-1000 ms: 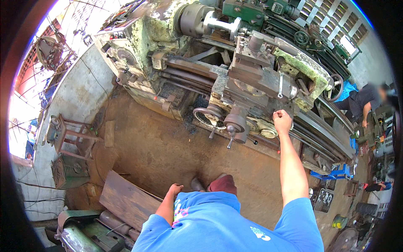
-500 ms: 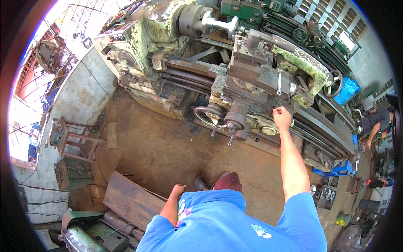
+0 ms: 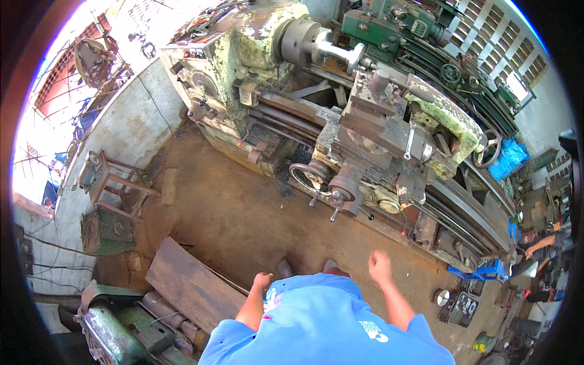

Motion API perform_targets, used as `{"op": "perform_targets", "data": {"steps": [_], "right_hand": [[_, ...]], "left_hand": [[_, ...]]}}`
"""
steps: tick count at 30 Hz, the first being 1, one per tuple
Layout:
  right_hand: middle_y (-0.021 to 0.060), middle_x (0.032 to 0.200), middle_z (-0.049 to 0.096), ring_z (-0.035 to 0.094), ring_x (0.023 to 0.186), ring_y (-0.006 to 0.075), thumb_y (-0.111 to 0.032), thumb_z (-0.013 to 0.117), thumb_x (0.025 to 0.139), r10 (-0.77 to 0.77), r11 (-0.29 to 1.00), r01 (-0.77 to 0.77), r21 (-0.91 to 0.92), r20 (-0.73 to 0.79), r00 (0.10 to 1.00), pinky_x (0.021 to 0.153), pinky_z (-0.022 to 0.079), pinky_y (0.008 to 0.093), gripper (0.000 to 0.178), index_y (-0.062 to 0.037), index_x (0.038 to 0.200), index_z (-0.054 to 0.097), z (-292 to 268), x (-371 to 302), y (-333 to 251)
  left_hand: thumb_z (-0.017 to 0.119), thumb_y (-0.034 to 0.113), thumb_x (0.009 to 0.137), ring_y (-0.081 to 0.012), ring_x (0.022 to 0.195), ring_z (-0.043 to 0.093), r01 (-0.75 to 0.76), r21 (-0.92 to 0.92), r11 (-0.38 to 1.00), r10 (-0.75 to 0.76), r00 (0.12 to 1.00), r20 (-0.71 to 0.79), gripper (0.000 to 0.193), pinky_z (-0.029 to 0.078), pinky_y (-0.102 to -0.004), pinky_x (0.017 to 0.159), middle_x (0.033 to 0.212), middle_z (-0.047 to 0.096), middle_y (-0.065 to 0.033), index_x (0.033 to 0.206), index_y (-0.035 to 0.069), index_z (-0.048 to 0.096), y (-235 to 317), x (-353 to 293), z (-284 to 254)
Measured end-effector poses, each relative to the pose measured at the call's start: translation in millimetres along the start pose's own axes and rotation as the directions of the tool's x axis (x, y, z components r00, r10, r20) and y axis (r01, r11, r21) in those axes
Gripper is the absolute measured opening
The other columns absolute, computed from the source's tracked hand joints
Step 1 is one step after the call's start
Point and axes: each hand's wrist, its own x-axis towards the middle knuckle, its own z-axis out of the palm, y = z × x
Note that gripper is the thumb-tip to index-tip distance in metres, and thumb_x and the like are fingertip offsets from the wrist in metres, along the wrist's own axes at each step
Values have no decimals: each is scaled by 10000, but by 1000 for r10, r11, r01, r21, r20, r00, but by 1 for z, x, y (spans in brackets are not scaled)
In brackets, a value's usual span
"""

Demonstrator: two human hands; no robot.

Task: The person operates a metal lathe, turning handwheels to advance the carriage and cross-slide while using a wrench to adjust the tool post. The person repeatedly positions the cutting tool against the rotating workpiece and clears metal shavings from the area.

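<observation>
In front of me stands a large worn metal lathe (image 3: 366,143) with flaking pale-green paint. A shiny turned workpiece (image 3: 337,53) runs from its chuck (image 3: 299,44), and an open-ended spanner (image 3: 409,143) lies on the carriage. My right hand (image 3: 380,266), slightly blurred, is held over the floor short of the lathe, touching nothing else in view. Its fingers are curled closed; whatever may be inside is hidden. Low at my left side, my left hand (image 3: 263,280) is also closed, its palm out of sight. The carriage handwheel (image 3: 309,176) is apart from both hands.
A brown metal sheet (image 3: 194,277) and a green machine (image 3: 121,328) are at my lower left. Beside the left wall stands a small rusty stand (image 3: 118,182). A second green lathe (image 3: 420,39) is behind. Trays (image 3: 463,308) lie at right, where another person's arm (image 3: 540,244) shows.
My right hand has left the lathe carriage and come back toward my body. The view has shifted, so the lathe sits a little further right and lower. My left hand stays closed at my side.
</observation>
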Motion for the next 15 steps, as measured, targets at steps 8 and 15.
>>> {"op": "perform_targets", "data": {"steps": [8, 15], "right_hand": [[155, 930, 704, 679, 841, 287, -137, 609, 803, 246, 859, -448, 249, 566, 787, 774, 532, 369, 185, -61, 927, 724, 53, -80, 65], [198, 1169, 670, 664, 988, 379, -228, 720, 826, 386, 615, -699, 363, 635, 669, 853, 532, 466, 419, -139, 1229, 648, 93, -81, 95]], "left_hand": [[701, 321, 849, -237, 821, 686, -40, 423, 905, 97, 989, -114, 377, 524, -386, 753, 904, 730, -152, 978, -34, 718, 7, -20, 20], [683, 294, 889, -217, 520, 562, -112, 187, 976, 126, 990, -66, 295, 445, -374, 471, 704, 635, -98, 930, 4, 648, 66, -21, 40]]}}
